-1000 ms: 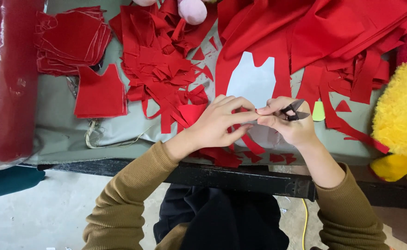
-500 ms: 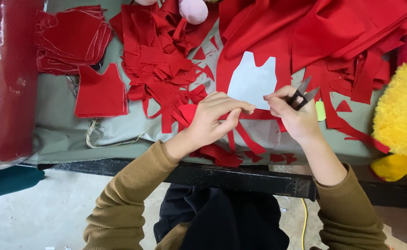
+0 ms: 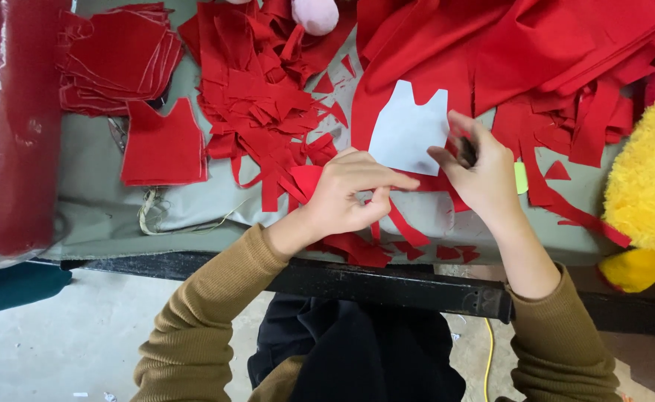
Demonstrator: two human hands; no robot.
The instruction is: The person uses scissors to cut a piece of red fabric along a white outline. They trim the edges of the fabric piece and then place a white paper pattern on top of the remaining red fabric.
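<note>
The left hand (image 3: 350, 195) lay on the red cloth (image 3: 417, 82) at the near edge of the worktop (image 3: 89, 171), its fingers (image 3: 387, 180) curled and pressed together, pinching the cloth's edge just below a white paper pattern (image 3: 409, 128) shaped like a small vest; the right hand (image 3: 484, 167) was raised just beside the pattern's right edge, fingers closed round a dark tool (image 3: 467, 151), blurred, most likely small scissors, though how far its blades stood apart I could not tell; the pattern lay flat on the red cloth, between the two hands and slightly beyond them; to the left spread a heap of red scraps (image 3: 260, 112), then a cut red vest-shaped piece (image 3: 162, 145), and beyond that a stack of cut red pieces (image 3: 115, 59); a yellow plush toy (image 3: 647, 186) sat at the right edge of the worktop, a pink plush part (image 3: 316, 15) at the far edge; loose red strips (image 3: 402, 227) lay near the left wrist; both sleeves were olive-brown knit.
</note>
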